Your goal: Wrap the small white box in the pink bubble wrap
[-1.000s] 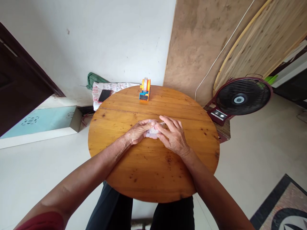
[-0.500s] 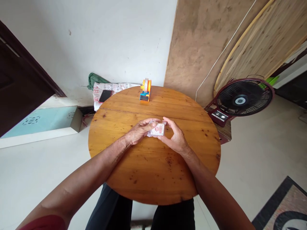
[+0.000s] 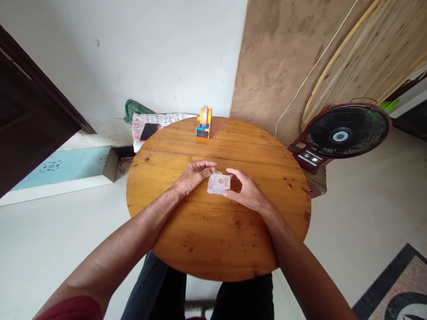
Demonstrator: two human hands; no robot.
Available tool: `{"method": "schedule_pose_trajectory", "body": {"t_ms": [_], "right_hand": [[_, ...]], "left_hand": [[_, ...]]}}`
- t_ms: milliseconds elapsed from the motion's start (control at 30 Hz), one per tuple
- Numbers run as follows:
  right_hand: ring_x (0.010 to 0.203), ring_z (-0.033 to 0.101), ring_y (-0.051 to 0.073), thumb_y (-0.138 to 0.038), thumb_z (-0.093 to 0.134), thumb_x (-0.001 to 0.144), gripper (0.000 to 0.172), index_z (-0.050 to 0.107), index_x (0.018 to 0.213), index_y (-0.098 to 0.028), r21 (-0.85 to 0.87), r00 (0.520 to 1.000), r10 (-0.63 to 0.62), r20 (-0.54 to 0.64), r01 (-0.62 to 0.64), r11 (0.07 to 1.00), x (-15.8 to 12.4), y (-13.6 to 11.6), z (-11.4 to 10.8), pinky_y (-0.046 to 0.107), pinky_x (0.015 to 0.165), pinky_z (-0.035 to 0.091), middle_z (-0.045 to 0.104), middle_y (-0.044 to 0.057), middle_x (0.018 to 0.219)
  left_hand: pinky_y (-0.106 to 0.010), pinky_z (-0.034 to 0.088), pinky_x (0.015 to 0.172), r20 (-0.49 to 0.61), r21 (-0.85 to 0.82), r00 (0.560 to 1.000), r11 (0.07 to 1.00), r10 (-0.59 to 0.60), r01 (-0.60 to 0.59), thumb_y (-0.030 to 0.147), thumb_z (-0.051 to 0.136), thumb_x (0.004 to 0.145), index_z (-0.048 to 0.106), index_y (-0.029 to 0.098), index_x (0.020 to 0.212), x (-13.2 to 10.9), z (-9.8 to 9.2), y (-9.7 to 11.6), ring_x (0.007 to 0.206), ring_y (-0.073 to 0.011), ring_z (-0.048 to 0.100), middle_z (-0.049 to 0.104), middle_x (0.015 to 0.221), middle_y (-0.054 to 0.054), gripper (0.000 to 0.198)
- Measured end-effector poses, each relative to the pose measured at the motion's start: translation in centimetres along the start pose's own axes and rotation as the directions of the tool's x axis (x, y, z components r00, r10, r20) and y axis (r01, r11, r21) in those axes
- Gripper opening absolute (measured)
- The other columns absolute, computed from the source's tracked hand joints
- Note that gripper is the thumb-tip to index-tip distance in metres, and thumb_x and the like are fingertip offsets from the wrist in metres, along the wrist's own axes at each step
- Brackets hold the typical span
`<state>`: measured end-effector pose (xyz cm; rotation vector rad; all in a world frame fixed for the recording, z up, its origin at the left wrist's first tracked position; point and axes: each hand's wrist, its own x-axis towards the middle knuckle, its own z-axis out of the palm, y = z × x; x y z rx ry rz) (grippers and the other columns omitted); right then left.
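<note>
A small pale box with red print, in clear plastic wrap (image 3: 220,182), is near the middle of the round wooden table (image 3: 213,240). My right hand (image 3: 248,192) holds its right side between thumb and fingers. At the upper left of the wrap is my left hand (image 3: 196,176), its thumb and fingers apart, with nothing seen between them.
An orange and blue tape dispenser (image 3: 204,122) stands at the table's far edge. Behind the far left edge, a dark phone (image 3: 148,131) lies on a printed white sack (image 3: 136,122). A dark red fan (image 3: 340,135) stands to the right.
My left hand has let go of the wrapped box and moved slightly up and left. More of the plastic wrap shows on the left. The view has shifted a little.
</note>
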<state>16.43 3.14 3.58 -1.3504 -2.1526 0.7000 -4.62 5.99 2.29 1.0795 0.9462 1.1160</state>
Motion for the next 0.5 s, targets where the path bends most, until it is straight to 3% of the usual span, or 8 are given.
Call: {"method": "schedule_pose_trajectory", "body": {"t_ms": [200,500], "right_hand": [[0.117,0.057,0.026,-0.032,0.07,0.072,0.057,0.053,0.126,-0.024,0.011,0.996,-0.072,-0.055,0.073,0.997,0.15,-0.15,0.24,0.044,0.1,0.042,0.061,0.008,0.126],[0.11,0.06,0.025,-0.024,0.07,0.071,0.053,0.055,0.121,-0.023,-0.025,0.989,-0.102,-0.105,0.1,0.995,0.08,-0.89,0.28,0.043,0.096,0.045,0.065,0.008,0.119]], "left_hand": [[-0.026,0.047,0.071,0.045,-0.015,0.998,0.999,-0.039,0.04,0.039,0.088,0.054,0.069,0.013,0.09,0.07,0.22,-0.32,0.07,-0.0122,0.061,0.07,0.083,-0.002,0.049],[-0.025,0.047,0.065,0.15,0.009,0.987,0.998,-0.06,0.06,0.033,0.089,0.054,0.065,0.013,0.106,-0.21,0.21,-0.46,0.072,-0.0115,0.061,0.063,0.089,-0.001,0.06]]}}
